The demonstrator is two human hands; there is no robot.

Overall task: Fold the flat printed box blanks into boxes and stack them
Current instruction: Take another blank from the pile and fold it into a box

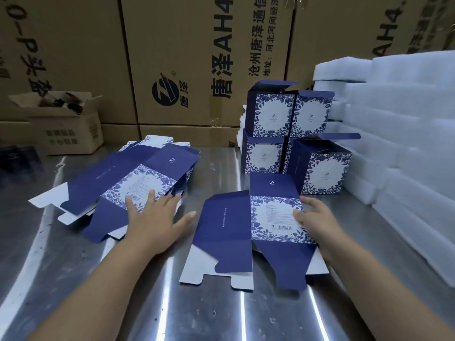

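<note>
brown cartons (197, 57) behind read "唐泽ah4". the left hand (154, 217) lay flat, fingers spread, on the pile of blanks (128, 178) at the table's (221, 311) left. the right hand (317, 222) rested loose-fingered on the right edge of a single barcoded blank (229, 232) mid-table. folded boxes (290, 134) stood stacked behind it, foam sheets (406, 143) lining the right edge.

counter (209, 316): bare shiny metal, streaked with light glare, runs the full width
big cartons (187, 57): brown cardboard, black printed lettering and a round logo, standing as a wall along the counter's far edge
small carton (66, 134): brown, flaps open, at far left corner
carton contents (61, 103): dark rounded items, too blurred to identify
foam sheets (398, 134): white, piled in thick stacks along the right edge
</note>
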